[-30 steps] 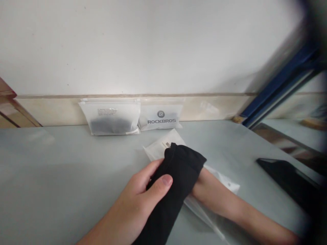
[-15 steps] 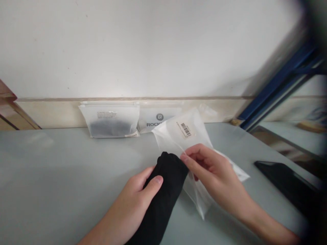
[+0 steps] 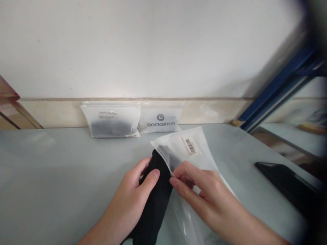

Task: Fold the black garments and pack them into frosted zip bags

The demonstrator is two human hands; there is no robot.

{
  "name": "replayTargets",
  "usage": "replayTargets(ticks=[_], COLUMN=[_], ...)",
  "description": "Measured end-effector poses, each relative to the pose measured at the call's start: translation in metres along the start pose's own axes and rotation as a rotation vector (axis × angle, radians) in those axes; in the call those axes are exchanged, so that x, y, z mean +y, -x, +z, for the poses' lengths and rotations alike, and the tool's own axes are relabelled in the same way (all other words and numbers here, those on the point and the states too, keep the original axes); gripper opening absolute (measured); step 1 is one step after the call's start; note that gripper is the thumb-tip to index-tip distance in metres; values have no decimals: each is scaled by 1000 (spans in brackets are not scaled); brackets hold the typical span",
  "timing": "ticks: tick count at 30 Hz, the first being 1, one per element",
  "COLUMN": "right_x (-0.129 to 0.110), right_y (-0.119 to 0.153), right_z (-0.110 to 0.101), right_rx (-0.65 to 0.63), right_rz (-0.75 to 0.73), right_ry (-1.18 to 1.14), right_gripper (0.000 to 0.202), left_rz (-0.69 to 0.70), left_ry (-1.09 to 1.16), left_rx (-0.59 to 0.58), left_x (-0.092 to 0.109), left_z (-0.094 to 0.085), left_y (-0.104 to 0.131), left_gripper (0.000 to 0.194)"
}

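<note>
The left hand [image 3: 133, 194] has its grip closed around the folded black fabric [image 3: 156, 200], thumb on top, at the near middle of the desk [image 3: 51, 183]. The right hand [image 3: 208, 190] pinches the mouth edge of the frosted plastic bag [image 3: 204, 161] between thumb and fingers. The fabric's far end meets that edge; a dark patch shows through the plastic there. Beyond, at the far side, the ROCKBROS pouch [image 3: 161, 119] stands right of the printed zip pouch [image 3: 113, 119].

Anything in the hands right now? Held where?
Yes. The left hand grips the black cloth item near its far end, thumb on top. The right hand pinches the translucent bag by the edge of its opening.
</note>
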State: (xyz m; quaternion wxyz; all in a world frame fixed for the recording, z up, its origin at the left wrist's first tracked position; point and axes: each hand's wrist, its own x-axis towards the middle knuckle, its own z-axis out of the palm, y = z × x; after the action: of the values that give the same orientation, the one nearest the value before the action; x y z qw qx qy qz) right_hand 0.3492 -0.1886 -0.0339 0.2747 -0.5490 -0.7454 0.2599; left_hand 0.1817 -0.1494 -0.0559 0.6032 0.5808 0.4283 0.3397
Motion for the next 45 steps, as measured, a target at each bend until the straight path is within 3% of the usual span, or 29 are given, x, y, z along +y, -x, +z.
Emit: replayTargets(ticks=[4, 7, 8, 10, 12, 13, 14, 16, 18, 22, 27, 32, 35, 38, 41, 45], right_x=[-13, -16, -14, -4, 14, 25, 37, 57, 66, 49, 25, 21, 20, 18, 14, 11], right_y=[6, 8, 7, 3, -4, -8, -12, -17, -18, -15, -12, -8, -7, -8, -8, -7], right_z=[6, 4, 0, -10, -23, -30, -36, -46, -51, -48, -27, -11, -5, -1, 1, -1], right_rx=[-96, -90, -33, 201, 429, 461, 410, 180, -32, -302, -475, -478, -456, -441, -415, -378], right_rz=[-76, -157, -212, -281, -193, -86, 32, 226, 321, 300, 270, 286, 267, 268, 285, 349], right_ry=[5, 45, 86, 207, 308, 313, 276, 114, -127, -658, -904, -1027, -1051, -1066, -1111, -1150], right_gripper=[22, 21, 19, 15, 17, 26, 38, 56, 59, 47, 41, 38, 46, 54, 56, 62], left_rz=[38, -23, -49, -122, -217, -258, -281, -263, -191, -112, -128, 23, 168, 201, 162, 116], left_ry=[-53, 41, 78, 182, 308, 357, 393, 441, 479, 510, 483, 240, 17, -51, -48, 35], left_rx=[-82, -18, 1, -12, -72, -100, -126, -183, -232, -176, -135, -128, -78, -77, -129, -324], left_x=[-1, 0, 1, 3, 6, 7, 7, 6, 4, 4, 16, 7, -3, -5, -3, -5], left_z=[5, 5, 5, 3, 1, 0, -1, -3, -4, -4, 0, -2, -7, -12, -17, -20], left_y=[2, 2, 1, 1, 2, 2, 3, 3, 2, 2, 11, 10, -1, -10, -10, -7], left_gripper=[26, 28, 29, 31, 38, 42, 46, 51, 53, 55, 64, 51, 66, 80, 75, 66])
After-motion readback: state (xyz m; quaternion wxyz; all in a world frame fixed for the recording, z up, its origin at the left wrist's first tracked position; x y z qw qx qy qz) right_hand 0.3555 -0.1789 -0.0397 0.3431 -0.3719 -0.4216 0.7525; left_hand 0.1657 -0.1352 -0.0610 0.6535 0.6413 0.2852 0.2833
